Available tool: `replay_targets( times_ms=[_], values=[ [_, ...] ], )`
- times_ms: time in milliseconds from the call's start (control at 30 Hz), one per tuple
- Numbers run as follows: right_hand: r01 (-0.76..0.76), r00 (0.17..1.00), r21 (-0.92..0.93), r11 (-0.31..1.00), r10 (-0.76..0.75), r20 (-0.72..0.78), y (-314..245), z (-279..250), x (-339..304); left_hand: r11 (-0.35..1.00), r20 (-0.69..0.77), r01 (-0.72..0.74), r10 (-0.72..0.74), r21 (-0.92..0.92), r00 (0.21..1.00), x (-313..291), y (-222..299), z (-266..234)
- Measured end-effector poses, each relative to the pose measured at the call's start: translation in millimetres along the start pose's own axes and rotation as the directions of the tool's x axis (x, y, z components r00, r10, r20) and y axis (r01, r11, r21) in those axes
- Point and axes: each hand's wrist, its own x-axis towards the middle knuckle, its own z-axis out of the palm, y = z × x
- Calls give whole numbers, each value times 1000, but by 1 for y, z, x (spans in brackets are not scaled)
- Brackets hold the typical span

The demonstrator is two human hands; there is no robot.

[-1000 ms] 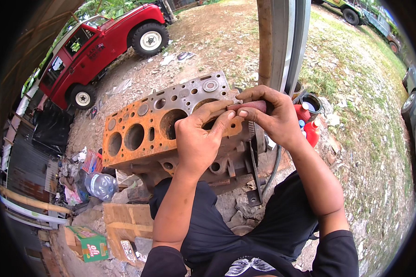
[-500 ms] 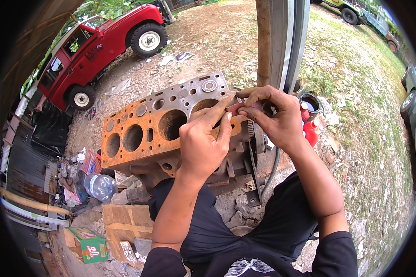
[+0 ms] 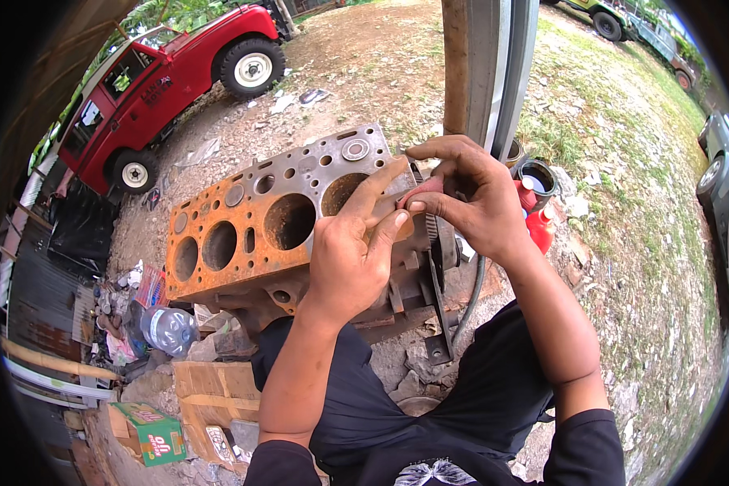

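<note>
Reddish strip (image 3: pixel 424 189), held up at the right end of the engine block (image 3: pixel 251 212).
From afar, I judge the step as folding or shaping it: the right hand (image 3: pixel 486 206) pinches it; the left hand (image 3: pixel 350 259) is at its edge, whether gripping I cannot tell. A next move would call for a steady pinch. I count one strip, two hands, one block, four large bores (image 3: pixel 290 221).

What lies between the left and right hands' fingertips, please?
In the head view, a small reddish piece lies between the left hand and right hand.
</note>
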Motion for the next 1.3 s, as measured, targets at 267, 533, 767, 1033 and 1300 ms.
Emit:
replay_targets(
  times_ms=[267, 533, 767, 1033, 1300],
  values=[
    [-53, 993, -4, 999, 53, 105, -7, -6, 0, 997, -33, -54, 55, 48, 998, -2, -1, 0],
    [-253, 961, 226, 941, 218, 169, -8, -11, -5, 988, -173, -83, 105, 130, 979, 3, -2, 3],
    [-210, 956, 124, 970, 176, 236, -14, -14, 0, 990, -165, -44, 66, 137, 984, -1, -7, -2],
    [197, 958, -108, 974, -168, 233, -7, -25, 0, 941, -243, -146, 225, 304, 943, 1, -7, 8],
    [-421, 873, 383, 822, 254, 415, -2, -29, -7, 866, -102, -361, 417, 346, 903, 12, -11, 6]
  ],
)
